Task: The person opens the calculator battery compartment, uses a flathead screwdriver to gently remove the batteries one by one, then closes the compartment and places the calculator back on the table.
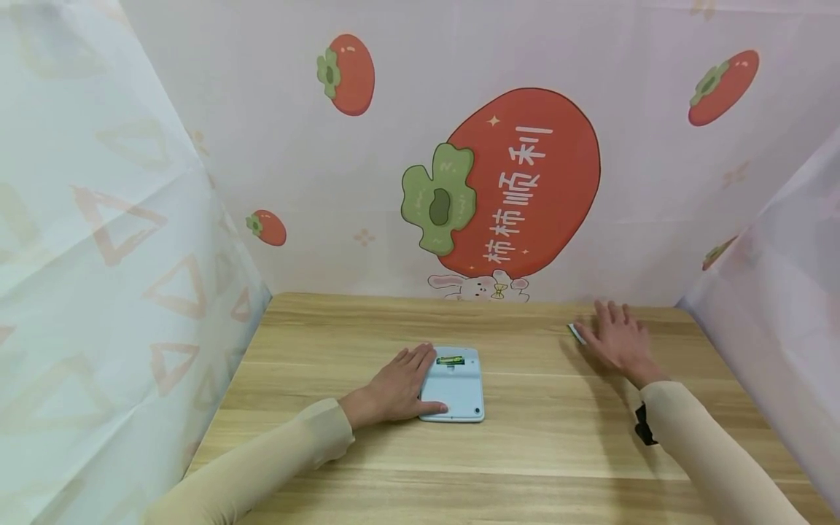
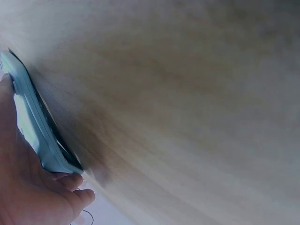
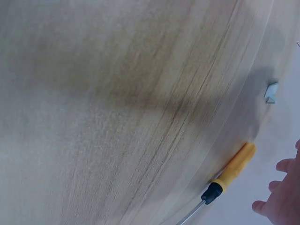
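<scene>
A pale blue, calculator-sized device (image 1: 461,394) lies back side up on the wooden table, a green battery (image 1: 450,360) showing in its uncovered slot. Along its left side rests my left hand (image 1: 403,383), fingers straight and thumb laid over the near part of the back. In the left wrist view the device's edge (image 2: 44,126) runs beside that hand. At the far right my right hand (image 1: 620,339) is spread above the table, thumb near a small pale blue piece (image 3: 271,91). A screwdriver (image 3: 236,164) with a yellow handle lies close to this hand, hidden in the head view.
The wooden tabletop (image 1: 525,467) meets a printed back sheet (image 1: 367,182) with persimmon pictures. Plain patterned sheets hang on the left (image 1: 98,292) and right (image 1: 781,270) sides. A black strap piece (image 1: 645,426) is on the underside of the right sleeve.
</scene>
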Tool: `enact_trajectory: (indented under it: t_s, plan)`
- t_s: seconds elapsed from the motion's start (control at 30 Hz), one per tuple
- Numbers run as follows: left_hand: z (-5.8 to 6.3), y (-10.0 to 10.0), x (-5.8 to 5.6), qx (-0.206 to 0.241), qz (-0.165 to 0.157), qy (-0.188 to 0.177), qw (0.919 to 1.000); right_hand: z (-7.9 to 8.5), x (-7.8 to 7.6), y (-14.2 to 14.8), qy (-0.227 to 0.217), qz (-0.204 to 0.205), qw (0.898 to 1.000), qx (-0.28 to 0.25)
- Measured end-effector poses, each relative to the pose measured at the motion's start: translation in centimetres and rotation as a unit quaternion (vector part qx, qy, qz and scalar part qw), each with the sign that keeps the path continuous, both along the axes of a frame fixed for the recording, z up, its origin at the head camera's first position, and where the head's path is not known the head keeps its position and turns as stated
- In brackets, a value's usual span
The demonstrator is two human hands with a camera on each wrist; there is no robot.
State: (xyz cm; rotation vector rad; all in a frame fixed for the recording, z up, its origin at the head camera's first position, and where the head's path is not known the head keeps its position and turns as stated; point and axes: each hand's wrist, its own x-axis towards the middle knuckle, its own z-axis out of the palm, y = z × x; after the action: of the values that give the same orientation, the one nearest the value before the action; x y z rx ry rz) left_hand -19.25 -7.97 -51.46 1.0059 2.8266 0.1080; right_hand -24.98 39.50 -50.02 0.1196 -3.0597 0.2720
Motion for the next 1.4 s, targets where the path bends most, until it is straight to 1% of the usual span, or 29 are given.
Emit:
enact_trajectory:
  t_s: [0.3,0.47,0.7,0.9,1.17,1.4]
  plan:
    - [-0.1,0.0,0.0,-0.003,-0.001,-0.001,1.0,0.0,0.6,-1.4,0.03,0.041,0.999,0.009]
    - [-0.2,0.0,-0.1,-0.003,-0.001,0.0,1.0,0.2,0.7,-2.2,0.053,0.061,0.997,0.005]
    - [-0.3,0.0,-0.1,-0.002,0.0,-0.002,1.0,0.6,0.9,-3.3,0.077,0.087,0.993,0.016]
    - [-0.2,0.1,-0.1,-0.002,0.004,-0.008,1.0,1.1,0.9,-4.5,0.082,0.109,0.99,0.024]
    - [-0.1,0.0,-0.1,-0.004,-0.001,-0.004,1.0,1.8,1.4,-6.5,0.059,0.135,0.989,0.026]
    - [0.0,0.0,0.0,-0.002,0.0,-0.006,1.0,2.1,1.7,-8.1,0.075,0.159,0.983,0.058]
